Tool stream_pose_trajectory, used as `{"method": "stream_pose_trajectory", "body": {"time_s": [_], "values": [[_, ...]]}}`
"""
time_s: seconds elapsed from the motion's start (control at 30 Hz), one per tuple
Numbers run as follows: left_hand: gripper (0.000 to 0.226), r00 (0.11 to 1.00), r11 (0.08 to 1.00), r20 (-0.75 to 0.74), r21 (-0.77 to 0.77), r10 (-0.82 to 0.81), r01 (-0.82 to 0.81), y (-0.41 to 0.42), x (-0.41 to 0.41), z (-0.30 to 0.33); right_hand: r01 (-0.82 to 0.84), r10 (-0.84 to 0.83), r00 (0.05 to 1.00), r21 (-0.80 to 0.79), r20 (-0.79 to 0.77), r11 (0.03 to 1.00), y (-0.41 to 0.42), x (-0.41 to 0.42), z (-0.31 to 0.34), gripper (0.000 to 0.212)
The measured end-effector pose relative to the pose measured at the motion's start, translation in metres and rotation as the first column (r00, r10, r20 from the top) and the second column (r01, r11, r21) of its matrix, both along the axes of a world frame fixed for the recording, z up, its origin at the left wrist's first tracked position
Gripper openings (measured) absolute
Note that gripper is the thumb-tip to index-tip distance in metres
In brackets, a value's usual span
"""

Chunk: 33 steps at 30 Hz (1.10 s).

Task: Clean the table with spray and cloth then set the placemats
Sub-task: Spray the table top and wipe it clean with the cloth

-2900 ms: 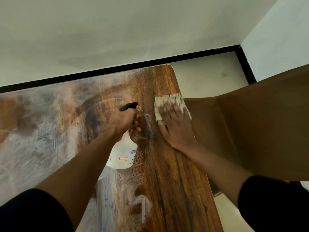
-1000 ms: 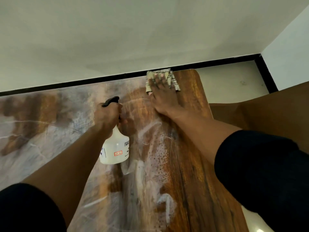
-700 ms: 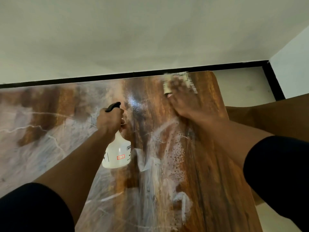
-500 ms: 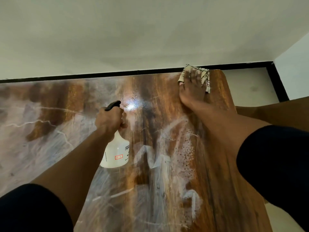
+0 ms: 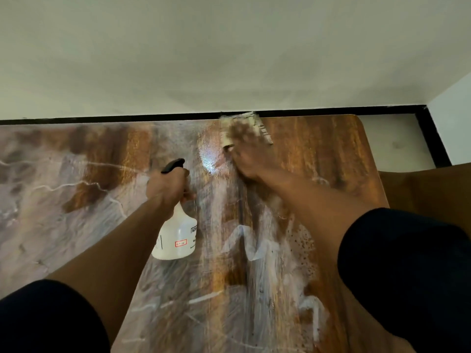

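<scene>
A wooden table [image 5: 318,154] fills the lower view, streaked with white foam and smears. My left hand [image 5: 165,184] grips the neck of a white spray bottle [image 5: 175,238] with a black trigger, held just above the table's middle. My right hand [image 5: 247,154] lies flat on a pale checked cloth [image 5: 254,123], pressing it to the table at the far edge. The hand and cloth are blurred by motion. No placemats show on the table.
A white wall with a black baseboard [image 5: 331,112] runs right behind the table's far edge. A brown board or panel [image 5: 428,189] stands off the table's right side. Pale floor [image 5: 397,143] shows past the rounded far right corner.
My right hand has slid the cloth leftward along the far edge, after earlier pushing it from mid-table to that edge. The left hand keeps the bottle in about the same spot.
</scene>
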<state>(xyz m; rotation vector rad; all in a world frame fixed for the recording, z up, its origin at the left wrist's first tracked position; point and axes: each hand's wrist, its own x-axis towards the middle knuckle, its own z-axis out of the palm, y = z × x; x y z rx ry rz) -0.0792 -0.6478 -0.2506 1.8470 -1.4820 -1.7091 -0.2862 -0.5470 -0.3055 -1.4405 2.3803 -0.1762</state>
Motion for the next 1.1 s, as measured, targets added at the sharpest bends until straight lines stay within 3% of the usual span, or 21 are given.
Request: {"method": "stream_pose_trajectory", "body": {"time_s": [0.2, 0.33, 0.63, 0.77, 0.87, 0.93, 1.1], "values": [[0.029, 0.995, 0.997, -0.084, 0.040, -0.062, 0.065, 0.000, -0.016, -0.003, 0.451, -0.451, 0.893, 0.035, -0.009, 0.892, 0.053, -0.091, -0.003, 0.064], [0.018, 0.989, 0.993, -0.089, 0.020, -0.115, 0.117, -0.004, -0.016, 0.005, 0.516, -0.517, 0.856, 0.038, 0.000, 0.856, 0.048, -0.085, -0.004, 0.065], [0.017, 0.998, 0.999, -0.052, -0.018, 0.039, -0.040, -0.051, 0.025, 0.008, 0.072, -0.072, 0.997, -0.009, 0.028, 0.997, -0.054, 0.062, -0.002, 0.065], [0.015, 0.996, 0.994, -0.001, -0.055, 0.093, -0.093, -0.069, 0.057, 0.005, -0.210, 0.210, 0.978, -0.053, -0.016, 0.976, -0.067, 0.132, -0.007, 0.063], [0.017, 0.994, 0.994, 0.009, -0.038, 0.108, -0.107, -0.077, 0.074, 0.003, -0.319, 0.319, 0.948, -0.072, -0.013, 0.945, -0.061, 0.139, -0.011, 0.063], [0.025, 0.994, 0.993, 0.016, -0.030, 0.111, -0.111, -0.079, 0.082, 0.005, -0.274, 0.273, 0.962, -0.057, -0.013, 0.960, -0.064, 0.119, -0.009, 0.061], [0.028, 0.994, 0.994, 0.019, -0.028, 0.106, -0.105, -0.079, 0.093, 0.007, 0.191, -0.190, 0.981, -0.046, 0.026, 0.981, -0.067, 0.031, -0.004, 0.064]]}}
